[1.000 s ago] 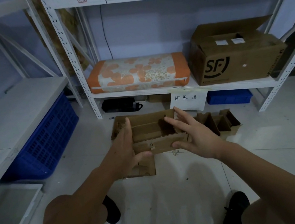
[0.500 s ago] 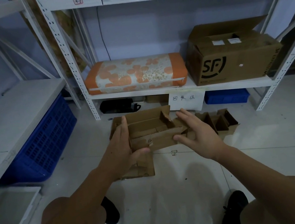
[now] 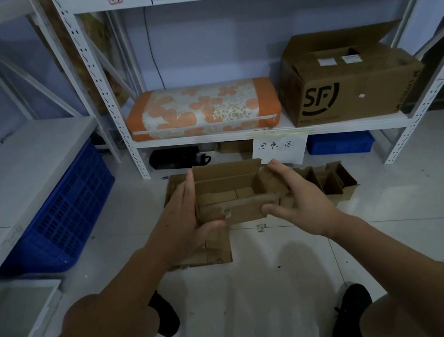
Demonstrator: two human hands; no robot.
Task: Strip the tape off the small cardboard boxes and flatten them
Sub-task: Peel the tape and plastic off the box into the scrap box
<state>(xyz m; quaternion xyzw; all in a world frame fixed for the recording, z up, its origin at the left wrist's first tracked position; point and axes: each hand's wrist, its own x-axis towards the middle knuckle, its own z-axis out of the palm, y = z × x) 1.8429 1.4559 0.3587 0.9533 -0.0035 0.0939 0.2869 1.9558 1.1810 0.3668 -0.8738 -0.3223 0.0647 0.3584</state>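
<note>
I hold a small brown cardboard box [image 3: 234, 195] in the air above the floor, its top flaps open and its inside showing. My left hand [image 3: 185, 221] grips its left end, fingers up the side and thumb under the front wall. My right hand [image 3: 299, 199] clasps the right end, fingers along the side flap and thumb on the front. A curl of tape [image 3: 226, 211] sticks to the front wall. Flattened cardboard [image 3: 214, 252] lies on the floor beneath, and more small opened boxes [image 3: 331, 179] sit to the right.
A white rack [image 3: 267, 131] ahead carries an orange flowered cushion [image 3: 202, 110] and a large SF carton [image 3: 347, 79]. A paper sign [image 3: 280, 148] hangs from its shelf. A blue crate [image 3: 67, 215] stands left under a white shelf; a white tray [image 3: 13, 318] lies nearer.
The box's right end has swung open again under my right hand, and the box now sits squarer than half a second ago. Both hands keep their hold.
</note>
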